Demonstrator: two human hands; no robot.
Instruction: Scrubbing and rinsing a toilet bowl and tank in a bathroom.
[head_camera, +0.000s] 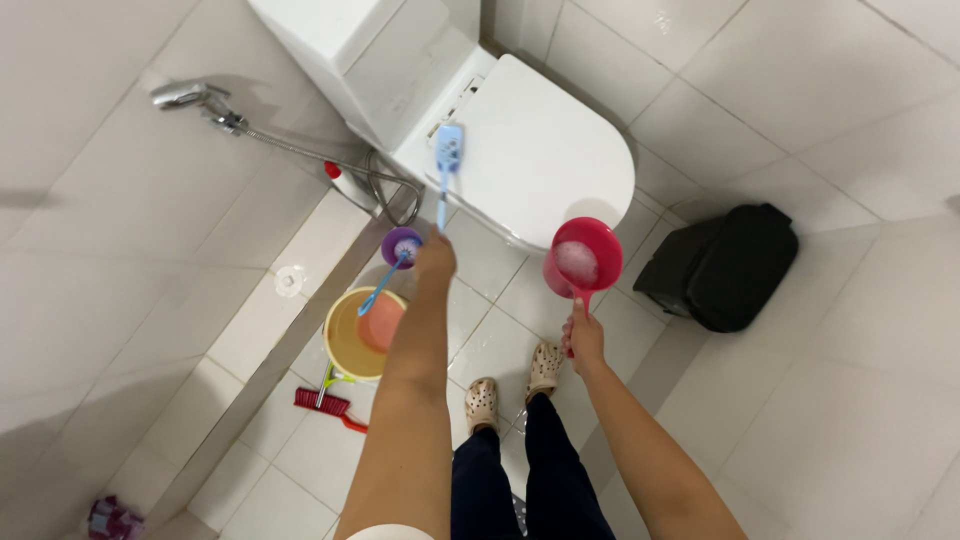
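Nearest the person, the right hand (583, 338) grips one pink dipper (583, 260) by its handle; left of it, the left hand (435, 256) grasps one blue brush (447, 155) — its head touching the closed toilet lid (540, 150). One yellow bucket (362, 332) stands below-left.

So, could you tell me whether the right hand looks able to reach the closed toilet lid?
Probably yes: the right hand grips a pink scoop held just beside the toilet lid, with nothing between them.

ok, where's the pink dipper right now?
Head view, right of centre: the pink dipper is held by its handle in the right hand, just below the closed toilet lid, left of the black bag.
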